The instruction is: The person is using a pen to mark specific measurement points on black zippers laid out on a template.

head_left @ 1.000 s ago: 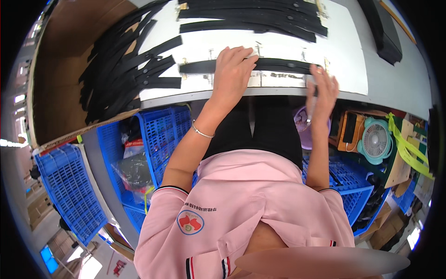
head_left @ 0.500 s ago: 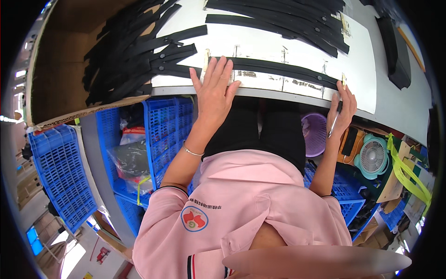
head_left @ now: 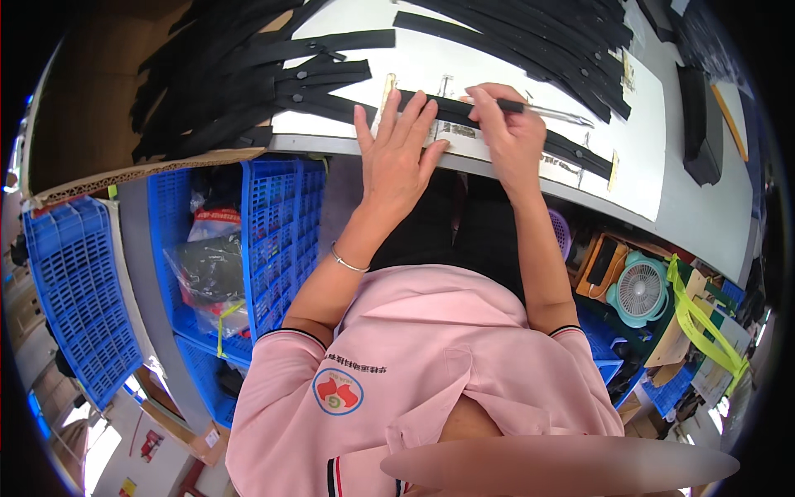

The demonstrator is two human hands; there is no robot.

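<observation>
A long black strap lies along the near edge of a white work table, over pale marks on the surface. My left hand rests flat with fingers spread, pressing the strap's left part down. My right hand grips a thin pen whose tip points right, just above the strap. Piles of similar black straps lie at the left and at the back of the table.
Blue plastic crates stand under the table at the left, one holding bagged items. A small teal fan, yellow-green bands and a purple basket sit below at the right. A black flat object lies on the table's right.
My right hand came up from below the table edge with the pen and now sits on the strap beside my left hand. The view shifted closer to the table.
</observation>
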